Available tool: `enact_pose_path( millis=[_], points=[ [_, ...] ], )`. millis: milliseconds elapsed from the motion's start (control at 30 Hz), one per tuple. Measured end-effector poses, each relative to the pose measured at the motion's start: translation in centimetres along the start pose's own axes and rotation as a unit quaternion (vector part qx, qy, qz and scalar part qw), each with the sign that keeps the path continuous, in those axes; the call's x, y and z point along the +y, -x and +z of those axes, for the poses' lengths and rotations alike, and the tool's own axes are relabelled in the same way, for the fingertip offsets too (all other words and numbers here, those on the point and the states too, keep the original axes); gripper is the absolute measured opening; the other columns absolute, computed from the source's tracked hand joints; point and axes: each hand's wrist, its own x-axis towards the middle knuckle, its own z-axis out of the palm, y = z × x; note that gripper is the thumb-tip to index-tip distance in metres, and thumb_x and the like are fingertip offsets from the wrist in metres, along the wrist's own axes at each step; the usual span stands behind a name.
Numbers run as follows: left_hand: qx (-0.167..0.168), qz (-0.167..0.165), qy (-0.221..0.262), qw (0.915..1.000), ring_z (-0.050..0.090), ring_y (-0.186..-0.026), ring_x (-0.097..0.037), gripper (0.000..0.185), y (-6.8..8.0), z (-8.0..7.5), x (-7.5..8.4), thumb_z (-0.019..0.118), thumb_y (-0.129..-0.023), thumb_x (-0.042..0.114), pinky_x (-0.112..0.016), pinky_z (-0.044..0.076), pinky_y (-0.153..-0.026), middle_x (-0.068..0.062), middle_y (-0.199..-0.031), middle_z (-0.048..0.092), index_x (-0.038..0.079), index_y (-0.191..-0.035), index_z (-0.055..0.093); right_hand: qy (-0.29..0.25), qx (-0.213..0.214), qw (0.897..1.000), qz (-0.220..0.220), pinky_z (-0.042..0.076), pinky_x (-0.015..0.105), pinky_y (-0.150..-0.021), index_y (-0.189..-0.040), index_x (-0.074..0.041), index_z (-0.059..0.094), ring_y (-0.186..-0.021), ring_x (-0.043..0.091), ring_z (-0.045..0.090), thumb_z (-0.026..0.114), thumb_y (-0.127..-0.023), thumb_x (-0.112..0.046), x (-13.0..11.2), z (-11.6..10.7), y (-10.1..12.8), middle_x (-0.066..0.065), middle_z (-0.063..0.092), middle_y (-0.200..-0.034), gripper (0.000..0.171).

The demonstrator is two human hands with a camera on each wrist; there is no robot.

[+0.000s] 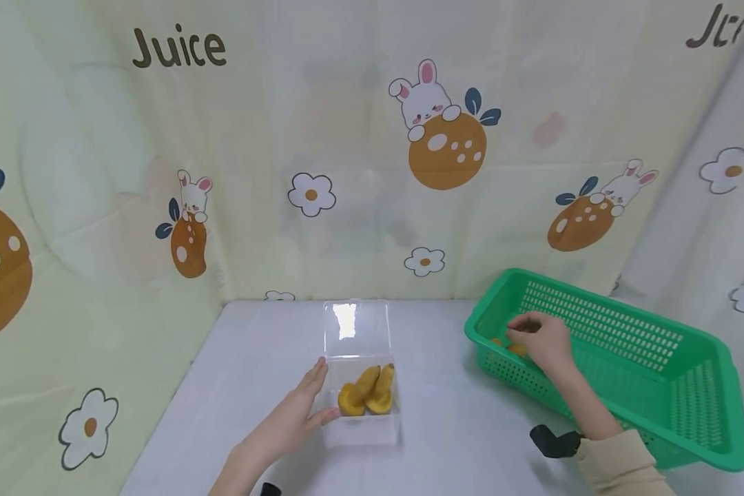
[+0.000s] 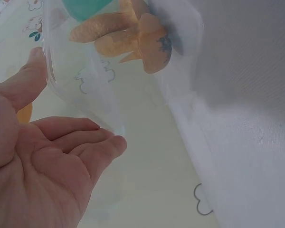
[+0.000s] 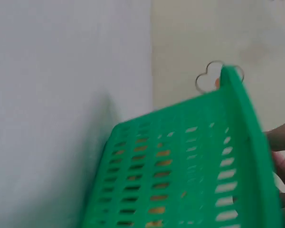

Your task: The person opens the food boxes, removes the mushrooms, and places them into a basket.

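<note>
A clear plastic box [image 1: 361,421] with its lid raised stands at the table's middle and holds a few orange-yellow pieces [image 1: 366,394]. My left hand [image 1: 302,408] lies flat against the box's left side with straight fingers. In the left wrist view its fingers [image 2: 71,142] touch the clear box [image 2: 80,80], with the orange pieces [image 2: 128,38] inside. My right hand [image 1: 538,339] reaches into the left end of a green basket [image 1: 601,324], fingers curled down onto an orange piece [image 1: 516,349]. The right wrist view shows the basket wall [image 3: 180,166] and my fingertips [image 3: 281,140].
The basket lies at an angle on the right of the white table [image 1: 459,427], near its right edge. A cartoon-print curtain [image 1: 347,138] closes off the back and left sides. A black wrist strap [image 1: 554,441] sits on my right forearm.
</note>
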Motion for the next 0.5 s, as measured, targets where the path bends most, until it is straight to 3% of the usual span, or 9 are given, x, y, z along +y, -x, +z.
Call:
enact_pose_path(
  millis=[200,333,500],
  points=[
    [0.001,0.000,-0.001,1.0000,0.014,-0.137,-0.032,0.082,0.0,-0.3,-0.1,0.056,-0.089,0.042,-0.048,0.020,-0.107,-0.015,-0.152,0.011,-0.005,-0.144,0.018,-0.041,0.005,0.996,-0.073,0.046,0.021,-0.061,-0.090,-0.001,0.067,-0.073,0.017,0.055,0.070,-0.082,-0.008,-4.3,2.1,0.4,0.008,0.065,-0.082,0.010],
    [0.000,-0.003,0.001,1.0000,0.013,-0.137,-0.033,0.082,0.0,-0.5,-0.2,0.056,-0.089,0.042,-0.049,0.019,-0.107,-0.014,-0.152,0.010,-0.004,-0.145,0.018,-0.080,-0.034,0.988,-0.127,0.047,0.021,-0.062,-0.087,-0.002,0.067,-0.072,0.018,0.054,0.072,-0.079,-0.002,-7.0,4.6,0.7,0.006,0.065,-0.082,0.010],
    [-0.009,-0.007,0.005,0.9999,0.012,-0.137,-0.033,0.082,-0.1,-0.4,-0.2,0.056,-0.089,0.043,-0.048,0.018,-0.108,-0.013,-0.152,0.009,-0.003,-0.145,0.017,-0.097,-0.099,0.978,-0.159,0.049,0.023,-0.066,-0.089,-0.005,0.065,-0.075,0.021,0.055,0.072,-0.076,0.002,-8.8,8.2,1.6,0.004,0.063,-0.085,0.016]
  ],
)
